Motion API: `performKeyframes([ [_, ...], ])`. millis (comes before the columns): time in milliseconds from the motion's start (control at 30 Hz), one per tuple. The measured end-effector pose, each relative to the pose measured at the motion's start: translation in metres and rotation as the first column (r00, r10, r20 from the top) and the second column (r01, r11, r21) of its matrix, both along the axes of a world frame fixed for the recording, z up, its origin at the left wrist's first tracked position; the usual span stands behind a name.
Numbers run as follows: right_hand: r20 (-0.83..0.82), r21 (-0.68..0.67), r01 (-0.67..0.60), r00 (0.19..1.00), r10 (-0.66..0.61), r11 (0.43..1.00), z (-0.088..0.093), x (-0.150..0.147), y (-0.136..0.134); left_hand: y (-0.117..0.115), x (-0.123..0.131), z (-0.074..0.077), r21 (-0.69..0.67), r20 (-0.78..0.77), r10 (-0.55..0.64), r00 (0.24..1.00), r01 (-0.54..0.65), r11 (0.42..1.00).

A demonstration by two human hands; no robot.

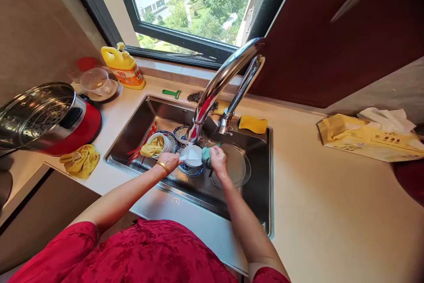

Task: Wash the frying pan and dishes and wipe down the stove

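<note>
Inside a stainless steel sink (139, 141), my left hand (168, 161) grips the edge of a white bowl (191, 155), which looks wet and shines under the chrome faucet (225, 84). My right hand (218, 161) is closed on a green cloth (207, 157) pressed against that bowl. Beneath them lies a blue-patterned plate (190, 169). A clear glass plate (234, 164) sits to the right of my right hand. To the left of my left hand, a white cup (162, 144) holds a yellow cloth (153, 147), with red chopsticks (142, 145) beside it.
Behind the sink stand a yellow detergent jug (122, 66), a green peeler (171, 93) and a yellow sponge (252, 124). On the left are a steamer pot on a red cooker (49, 117) and a yellow towel (80, 160). Crumpled packaging (367, 137) lies on the right counter.
</note>
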State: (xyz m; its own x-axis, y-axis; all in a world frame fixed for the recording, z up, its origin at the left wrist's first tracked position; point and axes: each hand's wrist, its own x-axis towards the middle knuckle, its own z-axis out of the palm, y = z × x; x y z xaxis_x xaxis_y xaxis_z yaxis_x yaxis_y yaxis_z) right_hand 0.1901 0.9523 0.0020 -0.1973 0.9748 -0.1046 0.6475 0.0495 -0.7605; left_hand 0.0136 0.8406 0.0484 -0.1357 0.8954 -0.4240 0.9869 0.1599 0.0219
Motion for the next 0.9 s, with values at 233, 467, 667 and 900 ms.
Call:
performKeyframes([
  [233,0.039,-0.165,-0.108,0.992,0.116,0.980,-0.034,-0.013,-0.023,-0.014,0.001,-0.006,0.041,-0.024,-0.149,0.989,0.150,0.988],
  [467,-0.016,-0.202,0.083,0.996,-0.088,0.976,-0.046,0.011,-0.009,-0.014,-0.010,0.001,-0.019,0.146,0.075,0.986,-0.073,0.997],
  [667,-0.165,-0.084,0.033,0.985,-0.046,0.996,-0.035,-0.036,-0.056,-0.003,0.018,0.002,-0.521,0.647,0.643,0.410,-0.378,0.765],
  [900,-0.247,-0.261,0.118,0.951,-0.185,0.958,-0.045,-0.036,-0.030,-0.023,0.026,0.005,-0.805,0.589,0.781,-0.208,-0.238,0.544],
])
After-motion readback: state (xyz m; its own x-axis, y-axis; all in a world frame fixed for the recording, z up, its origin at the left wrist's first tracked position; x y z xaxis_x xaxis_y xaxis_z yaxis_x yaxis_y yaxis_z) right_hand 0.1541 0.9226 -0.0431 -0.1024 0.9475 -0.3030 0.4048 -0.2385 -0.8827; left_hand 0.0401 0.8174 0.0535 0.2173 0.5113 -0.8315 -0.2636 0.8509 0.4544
